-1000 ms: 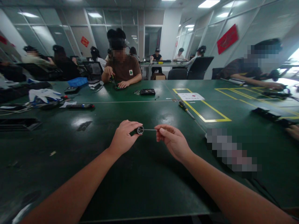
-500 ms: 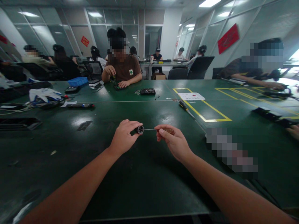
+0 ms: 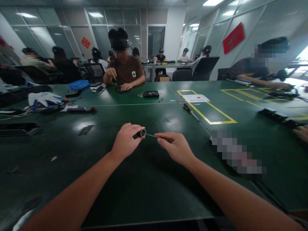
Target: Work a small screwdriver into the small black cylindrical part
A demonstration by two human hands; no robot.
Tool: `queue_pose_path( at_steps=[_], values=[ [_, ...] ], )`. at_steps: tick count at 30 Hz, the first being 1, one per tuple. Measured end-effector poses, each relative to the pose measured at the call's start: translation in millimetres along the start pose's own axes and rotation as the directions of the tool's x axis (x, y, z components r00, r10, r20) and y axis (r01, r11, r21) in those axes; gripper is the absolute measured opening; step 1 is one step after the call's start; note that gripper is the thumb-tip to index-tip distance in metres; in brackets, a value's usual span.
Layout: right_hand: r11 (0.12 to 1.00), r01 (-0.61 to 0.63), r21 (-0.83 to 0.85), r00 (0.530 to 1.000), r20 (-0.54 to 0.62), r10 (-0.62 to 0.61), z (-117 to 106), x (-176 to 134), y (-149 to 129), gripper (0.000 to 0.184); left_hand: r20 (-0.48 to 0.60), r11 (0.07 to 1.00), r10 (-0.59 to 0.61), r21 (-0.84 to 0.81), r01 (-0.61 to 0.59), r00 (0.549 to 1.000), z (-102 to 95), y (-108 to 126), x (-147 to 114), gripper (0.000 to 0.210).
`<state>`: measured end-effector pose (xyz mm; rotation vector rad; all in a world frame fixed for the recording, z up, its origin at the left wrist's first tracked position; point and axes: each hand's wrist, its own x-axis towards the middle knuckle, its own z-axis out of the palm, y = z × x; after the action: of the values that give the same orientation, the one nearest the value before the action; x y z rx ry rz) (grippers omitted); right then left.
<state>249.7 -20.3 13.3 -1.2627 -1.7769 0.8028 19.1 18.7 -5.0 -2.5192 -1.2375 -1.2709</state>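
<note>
The one camera sits on the person's head, looking forward and down over the green worktop (image 3: 134, 192), whose near edge crosses the bottom. The left hand (image 3: 126, 140) and right hand (image 3: 176, 146) lie close by, near mid-picture, the forearms (image 3: 218, 187) entering low at either side. The wide view reaches past a co-worker (image 3: 131, 70) opposite to distant glass partitions (image 3: 102, 35).

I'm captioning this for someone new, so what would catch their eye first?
Front and centre, the left hand holds a small dark cylinder, and the right hand points a thin shaft at its open end. Beyond, yellow lines mark the green table, and a red poster hangs upper right.
</note>
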Motion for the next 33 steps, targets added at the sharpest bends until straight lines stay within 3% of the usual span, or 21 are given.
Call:
queue_pose_path(
  at_steps=[5,9,13,16,24,33],
  values=[
    [0.998,-0.027,-0.065,0.999,0.045,0.03,1,2,-4,0.031,0.017,1.0,0.003,-0.012,-0.002,1.0,0.7,1,-1,0.03],
    [0.996,-0.087,-0.007,0.995,0.05,0.087,2,6,-1,0.029,0.008,0.999,-0.011,-0.031,0.011,1.0,2.1,4,0,0.028],
    [0.918,-0.221,0.33,0.974,0.122,0.191,5,8,6,0.029,-0.024,0.999,-0.023,-0.047,0.022,0.999,3.0,2,0,0.028],
    [0.827,-0.2,0.525,0.978,0.152,0.14,3,8,7,0.027,-0.025,0.998,-0.05,-0.049,0.049,0.998,3.3,-2,0,0.031],
    [0.894,-0.113,0.433,0.994,0.052,0.101,0,7,7,0.016,-0.062,0.992,-0.117,-0.054,0.114,0.991,2.5,-4,-1,0.034],
    [0.97,-0.037,0.239,0.999,0.042,0.027,1,5,3,0.01,-0.047,0.997,-0.071,-0.042,0.069,0.996,-0.6,0,1,0.033]
  ],
)
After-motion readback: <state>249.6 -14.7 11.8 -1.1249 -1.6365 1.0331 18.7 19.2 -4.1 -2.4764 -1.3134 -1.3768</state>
